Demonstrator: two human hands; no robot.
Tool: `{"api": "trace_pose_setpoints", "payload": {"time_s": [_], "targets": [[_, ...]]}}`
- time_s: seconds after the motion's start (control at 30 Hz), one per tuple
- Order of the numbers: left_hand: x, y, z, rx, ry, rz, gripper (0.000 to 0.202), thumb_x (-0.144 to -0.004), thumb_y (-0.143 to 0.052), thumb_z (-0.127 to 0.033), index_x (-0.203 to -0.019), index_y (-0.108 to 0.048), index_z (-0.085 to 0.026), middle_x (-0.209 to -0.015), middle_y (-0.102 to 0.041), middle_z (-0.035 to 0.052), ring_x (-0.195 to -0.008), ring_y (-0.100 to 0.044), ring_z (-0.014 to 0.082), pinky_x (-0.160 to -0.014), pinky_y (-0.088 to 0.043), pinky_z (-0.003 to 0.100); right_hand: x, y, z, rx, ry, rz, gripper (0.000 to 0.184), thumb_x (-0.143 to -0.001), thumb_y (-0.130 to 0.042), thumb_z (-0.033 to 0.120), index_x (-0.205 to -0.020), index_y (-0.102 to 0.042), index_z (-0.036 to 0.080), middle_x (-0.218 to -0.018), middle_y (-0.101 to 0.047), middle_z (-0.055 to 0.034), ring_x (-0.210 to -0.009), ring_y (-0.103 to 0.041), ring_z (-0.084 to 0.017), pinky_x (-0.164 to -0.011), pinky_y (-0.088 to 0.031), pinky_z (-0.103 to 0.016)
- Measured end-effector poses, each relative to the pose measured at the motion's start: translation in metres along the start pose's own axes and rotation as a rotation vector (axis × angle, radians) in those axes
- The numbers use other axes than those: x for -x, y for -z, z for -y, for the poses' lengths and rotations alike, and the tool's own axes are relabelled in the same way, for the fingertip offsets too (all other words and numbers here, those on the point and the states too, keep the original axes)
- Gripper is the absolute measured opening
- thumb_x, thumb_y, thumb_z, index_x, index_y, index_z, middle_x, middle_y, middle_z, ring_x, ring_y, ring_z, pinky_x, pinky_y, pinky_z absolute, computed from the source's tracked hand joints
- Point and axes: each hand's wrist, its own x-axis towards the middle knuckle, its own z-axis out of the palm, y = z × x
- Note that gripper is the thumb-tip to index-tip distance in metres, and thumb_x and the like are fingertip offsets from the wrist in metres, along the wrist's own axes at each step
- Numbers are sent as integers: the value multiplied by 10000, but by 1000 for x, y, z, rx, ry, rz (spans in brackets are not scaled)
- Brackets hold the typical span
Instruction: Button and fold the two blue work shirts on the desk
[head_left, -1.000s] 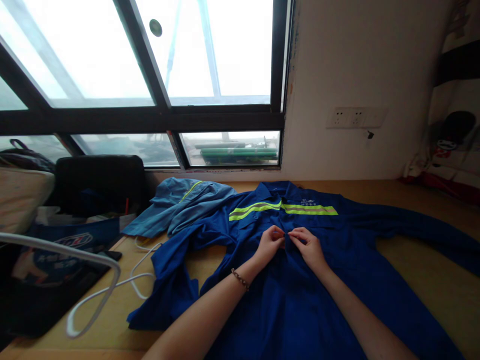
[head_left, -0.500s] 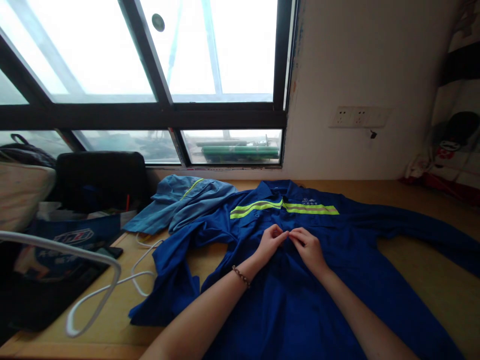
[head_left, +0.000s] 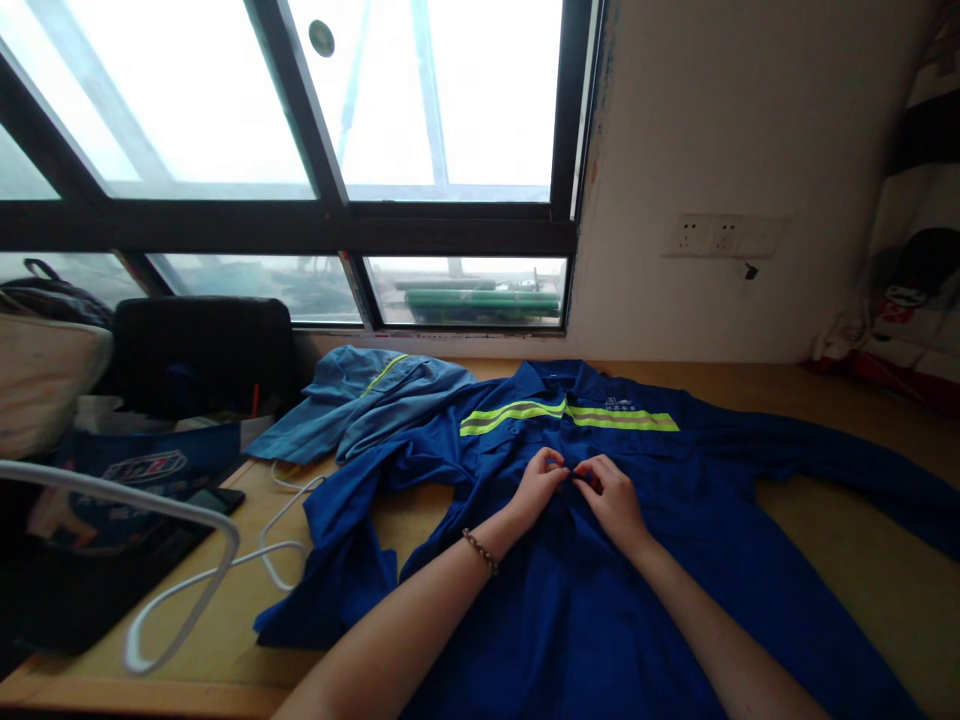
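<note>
A dark blue work shirt (head_left: 645,540) with a yellow-green reflective stripe (head_left: 570,414) lies spread front-up on a wooden table (head_left: 862,560). My left hand (head_left: 541,487) and my right hand (head_left: 611,496) meet at the shirt's front opening just below the stripe. Both pinch the fabric edges together with closed fingertips. A beaded bracelet (head_left: 480,550) circles my left wrist. What lies between the fingertips is too small to make out.
A lighter blue garment (head_left: 367,400) lies crumpled at the shirt's left, by the window. A white hanger (head_left: 180,590) rests on the table's left part beside a dark bag (head_left: 112,500) and a black chair back (head_left: 202,350). Wall sockets (head_left: 720,236) sit at the right.
Both hands stay pinched at the shirt's front with only slight finger shifts. The view has drifted a little.
</note>
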Motion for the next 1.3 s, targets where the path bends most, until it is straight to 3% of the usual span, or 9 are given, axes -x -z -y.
{"api": "trace_pose_setpoints", "payload": {"time_s": [0.2, 0.47, 0.73, 0.93, 1.13, 1.3], "targets": [[-1, 0, -1, 116, 43, -12, 268, -573, -596, -214, -781, -430, -182, -552, -410, -75, -475, -441, 64, -484, -339, 181, 1, 0, 0, 3, -7, -18, 75, -745, -516, 220, -791, -572, 202, -790, -568, -32, -661, -516, -153, -616, -410, -271], [-1, 1, 1, 125, 22, 11, 319, -564, -621, -197, -802, -410, -183, -506, -367, -98, -440, -402, 49, -464, -310, 165, 0, 2, 2, -19, -11, -23, 103, -725, -522, 216, -803, -586, 201, -794, -584, -42, -659, -522, -158, -609, -415, -274], [3, -1, -3, 142, 1, 72, 352, -565, -599, -146, -823, -366, -195, -529, -464, -87, -435, -409, 47, -459, -287, 154, 0, 0, 1, -33, -15, -47, 120, -735, -532, 237, -840, -577, 202, -786, -572, -26, -617, -496, -137, -581, -396, -253], [0, 0, 1, 8, -61, 131, 357, -560, -593, -142, -826, -363, -199, -535, -457, -85, -446, -422, 61, -450, -264, 164, 1, 1, 2, -8, -12, -39, 99, -765, -515, 290, -749, -553, 200, -719, -532, -16, -599, -472, -133, -566, -368, -246], [-3, 0, 9, -116, -180, 168, 278, -605, -539, -107, -809, -369, -188, -502, -408, -92, -433, -362, 48, -428, -212, 162, -1, -5, -7, -29, -34, -24, 193, -820, -427, 307, -678, -496, 196, -662, -499, -4, -617, -473, -134, -586, -345, -240], [-4, 0, 10, -170, -174, 163, 280, -602, -537, -83, -823, -394, -178, -504, -396, -92, -431, -364, 41, -422, -216, 153, -5, -8, -17, -73, -103, 26, 268, -824, -411, 358, -630, -485, 189, -575, -482, 17, -549, -456, -119, -532, -322, -224]]}}
